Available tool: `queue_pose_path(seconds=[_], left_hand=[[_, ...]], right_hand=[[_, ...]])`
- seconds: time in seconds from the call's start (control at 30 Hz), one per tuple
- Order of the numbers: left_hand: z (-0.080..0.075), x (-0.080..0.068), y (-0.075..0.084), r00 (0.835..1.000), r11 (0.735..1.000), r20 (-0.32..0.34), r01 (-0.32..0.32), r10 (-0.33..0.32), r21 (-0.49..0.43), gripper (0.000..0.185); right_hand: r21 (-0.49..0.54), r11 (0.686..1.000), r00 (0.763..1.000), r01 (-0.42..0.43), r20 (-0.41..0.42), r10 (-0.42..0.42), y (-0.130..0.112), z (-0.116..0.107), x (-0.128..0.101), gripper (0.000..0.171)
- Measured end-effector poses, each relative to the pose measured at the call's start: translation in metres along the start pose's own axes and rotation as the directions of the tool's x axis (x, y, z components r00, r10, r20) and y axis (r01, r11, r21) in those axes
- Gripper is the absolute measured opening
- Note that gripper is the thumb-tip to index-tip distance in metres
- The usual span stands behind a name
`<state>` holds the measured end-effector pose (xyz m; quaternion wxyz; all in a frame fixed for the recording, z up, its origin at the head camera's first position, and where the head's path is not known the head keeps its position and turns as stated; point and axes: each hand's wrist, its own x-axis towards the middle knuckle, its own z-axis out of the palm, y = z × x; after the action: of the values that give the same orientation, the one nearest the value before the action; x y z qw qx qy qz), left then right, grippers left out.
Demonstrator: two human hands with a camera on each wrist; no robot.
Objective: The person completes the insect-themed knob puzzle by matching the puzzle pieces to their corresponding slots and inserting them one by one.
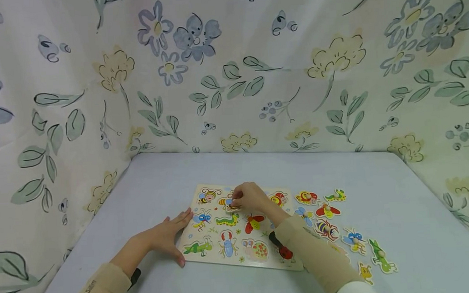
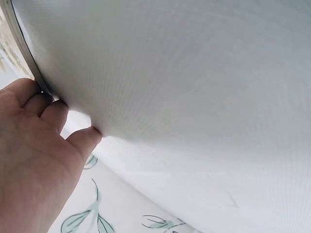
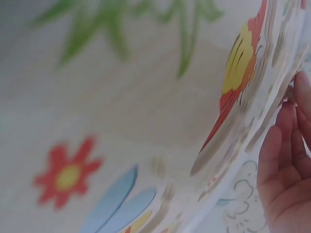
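Note:
A wooden insect puzzle board lies on the pale blue table. My left hand lies flat with straight fingers against the board's left edge; in the left wrist view its fingers press on the table by the board's edge. My right hand hovers over the board's upper middle, with curled fingers pinching the knob of a striped bee piece. In the right wrist view the board fills the frame, blurred, with my fingers at the right.
Several loose insect pieces lie right of the board, among them a ladybird shape, a green grasshopper and a blue fly. Floral cloth walls close in the table at the back and both sides.

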<state>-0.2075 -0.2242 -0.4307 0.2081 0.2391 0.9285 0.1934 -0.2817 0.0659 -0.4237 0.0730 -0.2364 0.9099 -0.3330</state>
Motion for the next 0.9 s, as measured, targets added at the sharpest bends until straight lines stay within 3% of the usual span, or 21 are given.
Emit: queue_pose_path(seconds=[0.3, 0.53, 0.9], left_hand=[[0.000, -0.001, -0.003, 0.999, 0.999, -0.006, -0.034, 0.034, 0.009, 0.132], [-0.002, 0.000, -0.001, 0.999, 0.999, 0.002, -0.037, 0.037, 0.019, 0.131], [-0.001, 0.000, -0.004, 0.999, 0.999, 0.019, -0.033, 0.033, 0.002, 0.130]], right_hand=[[-0.068, 0.998, 1.000, -0.018, 0.000, 0.018, -0.014, 0.006, 0.010, 0.012], [-0.110, 0.989, 0.995, -0.096, -0.018, 0.095, -0.022, 0.007, 0.026, 0.011], [-0.187, 0.978, 0.996, -0.093, -0.018, 0.091, -0.036, 0.020, 0.041, 0.013]])
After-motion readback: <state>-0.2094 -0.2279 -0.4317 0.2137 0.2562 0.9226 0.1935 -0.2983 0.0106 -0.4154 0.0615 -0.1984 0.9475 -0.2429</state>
